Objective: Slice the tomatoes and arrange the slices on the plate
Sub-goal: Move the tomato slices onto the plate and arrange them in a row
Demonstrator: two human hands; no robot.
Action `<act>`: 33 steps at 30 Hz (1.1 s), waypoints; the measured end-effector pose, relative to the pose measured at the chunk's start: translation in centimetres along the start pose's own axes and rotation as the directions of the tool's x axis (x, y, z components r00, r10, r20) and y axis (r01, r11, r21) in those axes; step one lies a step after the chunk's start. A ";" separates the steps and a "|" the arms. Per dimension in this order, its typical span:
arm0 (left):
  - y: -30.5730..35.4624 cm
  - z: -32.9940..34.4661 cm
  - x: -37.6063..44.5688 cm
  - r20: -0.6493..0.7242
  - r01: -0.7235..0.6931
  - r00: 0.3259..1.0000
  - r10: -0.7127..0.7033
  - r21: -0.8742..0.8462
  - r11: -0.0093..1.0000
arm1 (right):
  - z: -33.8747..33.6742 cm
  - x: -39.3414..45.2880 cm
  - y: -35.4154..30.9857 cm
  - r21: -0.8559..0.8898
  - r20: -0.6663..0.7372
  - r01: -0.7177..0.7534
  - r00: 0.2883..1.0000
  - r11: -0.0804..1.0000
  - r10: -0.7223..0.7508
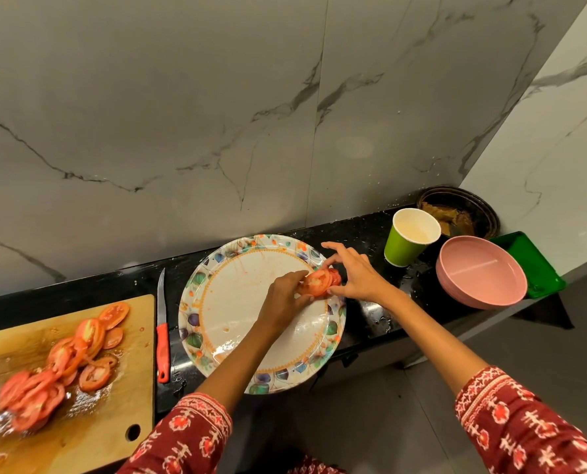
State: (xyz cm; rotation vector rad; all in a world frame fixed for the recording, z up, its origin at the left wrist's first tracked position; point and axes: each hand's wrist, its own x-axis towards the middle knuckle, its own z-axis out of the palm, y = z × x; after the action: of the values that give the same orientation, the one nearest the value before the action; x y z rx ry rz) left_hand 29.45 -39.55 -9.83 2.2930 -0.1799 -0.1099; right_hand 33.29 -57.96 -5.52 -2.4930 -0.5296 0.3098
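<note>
A round plate (pixel 237 302) with a leaf-patterned rim lies on the black counter. Over its right rim my left hand (pixel 285 299) holds a small stack of tomato slices (pixel 319 281) from the left. My right hand (pixel 357 273) pinches the same stack from the right, its other fingers spread. Several more tomato slices (pixel 63 364) lie scattered on the wet wooden cutting board (pixel 90 436) at the left. A knife with a red handle (pixel 162 340) lies on the counter between board and plate.
A green paper cup (pixel 408 239) stands right of the plate. Stacked pink bowls (pixel 480 271) sit beside a green tray (pixel 531 261) and a dark dish (pixel 456 208) in the corner. A marble wall rises behind the narrow counter (pixel 374 313).
</note>
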 end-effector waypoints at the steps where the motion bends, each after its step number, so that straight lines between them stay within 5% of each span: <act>1: 0.0 0.0 -0.1 -0.006 -0.009 1.000 0.009 -0.001 1.000 | 0.0 0.0 -0.1 -0.003 0.002 -0.005 1.000 1.000 0.005; 9: 0.1 -0.3 -0.2 0.004 -0.043 0.999 0.043 0.018 0.999 | 0.2 -0.2 -0.6 -0.174 -0.003 0.009 1.000 0.985 -0.010; 21: -4.2 -5.4 -5.2 -0.235 -0.091 0.966 0.108 0.084 0.992 | 2.7 -1.0 -4.8 -0.024 -0.219 0.006 0.976 1.000 -0.011; 25: -7.0 -9.2 -9.8 -0.345 0.018 0.938 0.012 0.082 0.997 | 6.0 -0.2 -8.7 0.005 -0.268 0.102 0.959 0.995 -0.097; 33: -12.3 -17.4 -20.7 -0.562 0.269 0.812 -0.158 0.120 0.956 | 15.2 1.5 -20.6 0.045 -0.119 0.239 0.965 0.970 -0.232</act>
State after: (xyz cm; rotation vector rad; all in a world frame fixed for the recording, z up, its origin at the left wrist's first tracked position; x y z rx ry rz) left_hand 12.62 -15.26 -7.03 2.4303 0.3868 0.4723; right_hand 23.44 -34.34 -6.26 -2.3437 -0.7504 0.0897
